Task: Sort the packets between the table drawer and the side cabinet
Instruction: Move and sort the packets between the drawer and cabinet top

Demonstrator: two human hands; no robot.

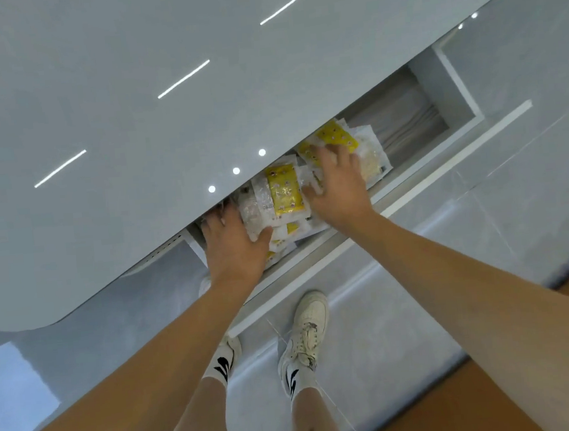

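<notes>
One open drawer (410, 176) under one glossy grey tabletop (129, 108) holds a heap of packets (284, 189); at least three of them show yellow panels, and the overlap defeats an exact total. Two hands are in the drawer, the left hand (234, 247) at the heap's near-left end and the right hand (338, 183) on top of it. Below the drawer, two white sneakers (306, 323) and two white socks (297, 375) stand on the tiled floor.
</notes>
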